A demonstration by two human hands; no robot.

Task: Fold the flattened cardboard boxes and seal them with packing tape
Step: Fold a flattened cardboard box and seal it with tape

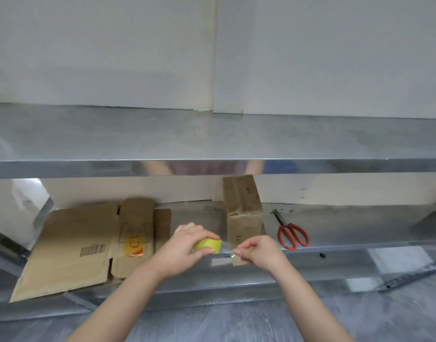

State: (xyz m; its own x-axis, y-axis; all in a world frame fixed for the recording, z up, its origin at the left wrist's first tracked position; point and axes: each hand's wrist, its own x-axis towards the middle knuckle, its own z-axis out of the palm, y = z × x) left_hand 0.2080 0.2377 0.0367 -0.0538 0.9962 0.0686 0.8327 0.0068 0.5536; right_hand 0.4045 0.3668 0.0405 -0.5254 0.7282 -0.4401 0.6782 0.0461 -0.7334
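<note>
Tape roll in my one hand, tape end in my other hand.

My left hand (181, 245) is wrapped round the round yellow roll of packing tape (209, 245). My right hand (259, 248) pinches the end of the clear strip of tape (226, 247) just beside the roll, over the front edge of the shiny metal bench (347, 225). A folded brown cardboard box (243, 213) stands up near the back edge, right behind my hands. The flat brown cardboard boxes (71, 248) lie at the left end. The red-handled metal scissors (292, 236) lie just right of the standing box.
</note>
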